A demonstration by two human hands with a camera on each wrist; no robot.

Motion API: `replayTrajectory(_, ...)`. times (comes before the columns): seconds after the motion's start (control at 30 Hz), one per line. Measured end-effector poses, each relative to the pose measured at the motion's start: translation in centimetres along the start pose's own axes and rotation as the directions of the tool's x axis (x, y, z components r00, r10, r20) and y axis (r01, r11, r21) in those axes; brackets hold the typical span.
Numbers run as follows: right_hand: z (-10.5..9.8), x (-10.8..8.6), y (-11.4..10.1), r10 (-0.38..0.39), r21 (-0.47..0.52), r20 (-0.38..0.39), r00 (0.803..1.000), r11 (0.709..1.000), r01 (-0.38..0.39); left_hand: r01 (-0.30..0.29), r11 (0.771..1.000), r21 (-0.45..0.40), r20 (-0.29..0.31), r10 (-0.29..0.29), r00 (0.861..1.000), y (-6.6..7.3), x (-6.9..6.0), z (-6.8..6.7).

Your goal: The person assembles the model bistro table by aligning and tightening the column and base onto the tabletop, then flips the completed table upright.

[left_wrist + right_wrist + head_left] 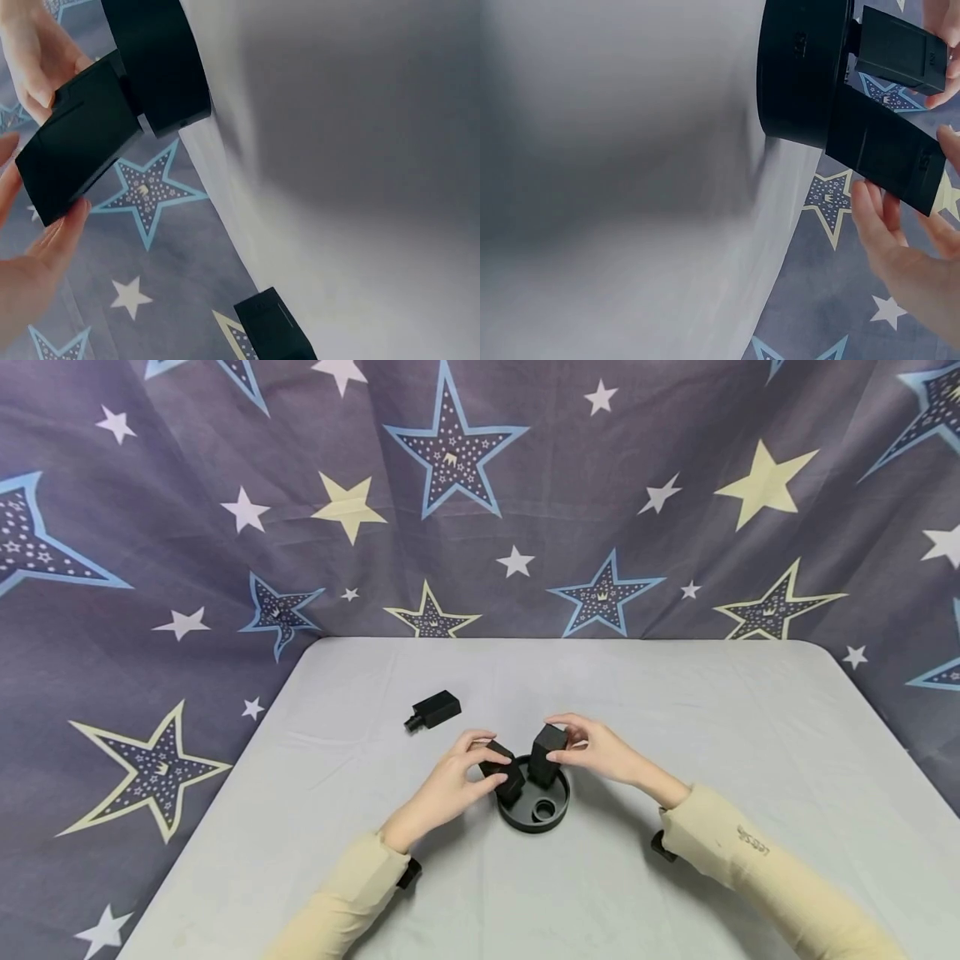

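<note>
My left hand (448, 783) pinches a black rectangular block (504, 774) between thumb and fingers, tilted over the left part of a round black tray (534, 828). In the right wrist view a short neck shows between this block (900, 51) and the tray (801, 75). A similar black block (547, 753) is pinched by my right hand (600, 752) at the tray's right rear, nearly upright. The lower end of that block (889, 154) lies behind the tray's rim. One round socket (543, 811) shows at the tray's front.
Behind and left of the tray, a third black block (437, 710) with a narrow stepped neck lies on its side. White cloth covers the table (712, 693). A star-patterned curtain (570, 485) hangs along the back and left edges.
</note>
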State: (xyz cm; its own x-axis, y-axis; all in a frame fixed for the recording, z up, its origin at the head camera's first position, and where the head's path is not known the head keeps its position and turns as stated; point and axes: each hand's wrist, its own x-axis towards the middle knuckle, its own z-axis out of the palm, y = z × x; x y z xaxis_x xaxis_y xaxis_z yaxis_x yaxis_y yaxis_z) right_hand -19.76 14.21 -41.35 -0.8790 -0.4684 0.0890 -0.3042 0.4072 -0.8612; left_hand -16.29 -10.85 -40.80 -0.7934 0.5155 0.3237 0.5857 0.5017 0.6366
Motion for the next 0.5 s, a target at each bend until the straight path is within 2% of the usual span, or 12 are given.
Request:
replayTrajectory(0.2,-0.1,-0.4,0.0,0.002,0.012,-0.006,1.0,1.0,-0.002,-0.031,0.999,0.025,-0.029,0.032,0.999,0.0,0.5,0.2)
replayTrajectory(0.33,-0.3,-0.7,0.0,0.005,0.025,0.001,1.0,1.0,-0.005,-0.045,0.999,0.022,0.011,0.045,0.999,0.1,0.9,0.3)
replayTrajectory(0.5,-0.4,-0.9,0.0,0.014,0.032,0.017,1.0,0.999,-0.014,-0.023,1.0,-0.007,0.08,0.023,0.997,0.3,1.2,0.6)
